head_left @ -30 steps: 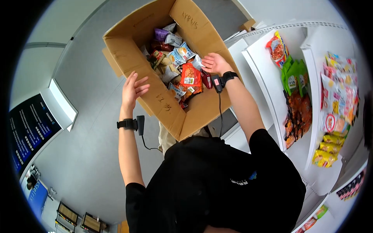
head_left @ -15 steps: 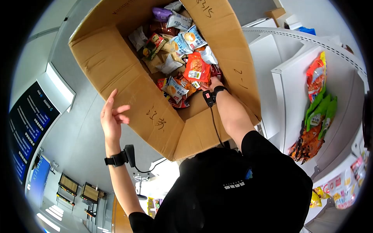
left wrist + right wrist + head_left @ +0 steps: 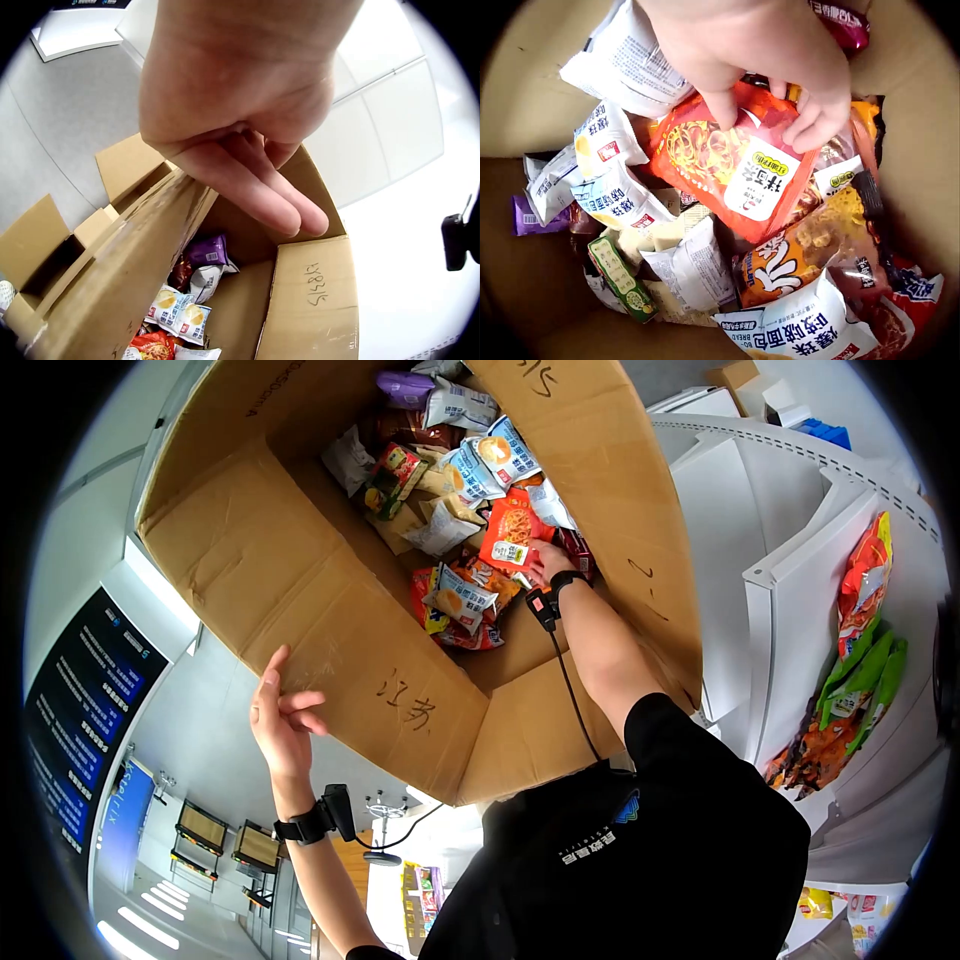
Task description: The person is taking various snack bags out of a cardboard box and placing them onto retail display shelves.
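Fingers (image 3: 810,127) of your right hand (image 3: 757,52) pinch the orange noodle packet (image 3: 735,172), lying atop the snack pile (image 3: 682,270) inside the cardboard box (image 3: 300,580); your left hand (image 3: 280,710) rests flat, released, on its flap (image 3: 330,630) — grasp apparently made, lift-out not yet done.

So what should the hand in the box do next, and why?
Probably lift the red packet straight up and out. The right hand pinches its top edge between thumb and fingers, it lies on top of the other packets, and the left hand rests straight-fingered against the box flap.
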`<state>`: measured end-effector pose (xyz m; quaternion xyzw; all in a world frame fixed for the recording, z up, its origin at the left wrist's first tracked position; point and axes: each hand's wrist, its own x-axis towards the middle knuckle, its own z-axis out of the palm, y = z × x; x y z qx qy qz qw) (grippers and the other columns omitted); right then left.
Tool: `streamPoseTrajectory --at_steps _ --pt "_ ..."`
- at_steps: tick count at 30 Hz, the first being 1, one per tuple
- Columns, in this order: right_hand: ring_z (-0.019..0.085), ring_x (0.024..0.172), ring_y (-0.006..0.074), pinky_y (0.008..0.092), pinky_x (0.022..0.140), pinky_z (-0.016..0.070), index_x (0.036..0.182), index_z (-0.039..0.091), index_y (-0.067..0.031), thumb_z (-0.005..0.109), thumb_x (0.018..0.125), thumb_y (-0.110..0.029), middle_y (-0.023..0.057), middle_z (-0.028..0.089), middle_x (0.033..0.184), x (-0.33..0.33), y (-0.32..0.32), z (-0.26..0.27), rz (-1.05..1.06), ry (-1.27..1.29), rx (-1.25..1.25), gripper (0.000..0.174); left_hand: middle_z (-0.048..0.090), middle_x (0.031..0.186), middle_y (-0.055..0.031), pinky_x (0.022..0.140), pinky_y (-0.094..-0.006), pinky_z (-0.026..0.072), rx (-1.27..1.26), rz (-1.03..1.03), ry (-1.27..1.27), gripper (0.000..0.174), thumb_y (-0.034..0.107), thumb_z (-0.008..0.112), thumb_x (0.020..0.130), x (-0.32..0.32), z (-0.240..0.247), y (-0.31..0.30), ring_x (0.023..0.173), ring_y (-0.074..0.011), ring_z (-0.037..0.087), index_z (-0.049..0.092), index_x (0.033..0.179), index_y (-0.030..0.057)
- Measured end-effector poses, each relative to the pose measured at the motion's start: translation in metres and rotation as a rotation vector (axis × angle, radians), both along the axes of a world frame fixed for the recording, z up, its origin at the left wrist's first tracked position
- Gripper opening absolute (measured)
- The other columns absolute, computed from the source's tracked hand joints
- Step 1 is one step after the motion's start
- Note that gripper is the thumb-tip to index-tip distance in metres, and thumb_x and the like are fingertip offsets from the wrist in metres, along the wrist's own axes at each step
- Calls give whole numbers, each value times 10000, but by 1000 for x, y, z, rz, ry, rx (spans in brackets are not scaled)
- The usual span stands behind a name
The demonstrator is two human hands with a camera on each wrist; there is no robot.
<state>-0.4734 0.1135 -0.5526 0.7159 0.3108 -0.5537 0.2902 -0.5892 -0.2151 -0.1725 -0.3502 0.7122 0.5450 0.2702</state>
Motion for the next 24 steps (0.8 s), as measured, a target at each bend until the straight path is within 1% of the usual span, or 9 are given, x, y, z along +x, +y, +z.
streamPoseTrajectory --at_steps 4,8,10,13,15,18,20,22,24 --pt "581 790 174 312 590 490 984 614 -151 705 766 -352 18 593 895 -6 2 5 180 39 86 310 648 636 -127 328 -213 404 2 -25 4 481 324 371 959 0 0 0 331 -147 505 461 1267 -35" --pt "629 846 224 349 557 493 961 619 -117 676 785 -351 72 642 907 35 4 -114 118 291 121 297 650 644 -127 332 -212 416 28 -31 33 482 328 375 955 4 0 -1 338 -147 514 463 1266 -30" --pt "630 759 239 406 624 489 970 641 30 669 778 -272 129 666 938 -10 -6 -14 147 153 278 359 651 648 -129 334 -216 423 54 -60 25 490 341 393 947 4 0 -5 345 -146 522 469 1262 -26" --pt "482 431 168 354 356 361 769 522 -76 633 799 -333 28 515 567 -20 -5 5 278 230 128 282 654 654 -128 337 -216 426 103 -72 43 480 334 397 944 5 0 -9 347 -143 522 475 1258 -21" --pt "389 372 144 349 326 321 726 486 -89 618 809 -310 -3 432 489 -30 1 15 438 206 -109 270 657 661 -126 344 -216 428 146 -87 53 475 332 401 942 6 1 -13 355 -141 527 481 1253 -19" --pt "358 367 153 356 351 368 735 500 -89 593 822 -270 -4 384 464 -39 -12 19 277 256 -51 221 658 662 -121 364 -221 437 227 -90 93 467 332 409 937 9 2 -17 365 -139 531 492 1242 -12" --pt "383 395 131 390 408 426 761 510 -113 528 848 -221 -3 394 490 -55 -17 74 256 188 -86 139 666 717 -125 422 -224 466 305 -104 101 449 330 427 929 8 -1 -24 431 -136 565 505 1228 4" --pt "387 367 155 309 363 289 760 535 -90 538 829 -227 38 429 466 -51 -21 118 232 261 -31 153 671 759 -131 453 -222 481 373 -100 116 438 327 436 926 13 -2 -28 471 -137 583 511 1221 12" --pt "386 401 125 277 382 302 763 536 -106 546 827 -198 10 436 510 -42 -28 183 156 387 -40 112 672 868 -145 537 -240 514 451 -121 128 398 302 454 925 17 1 -32 588 -148 623 523 1192 15"
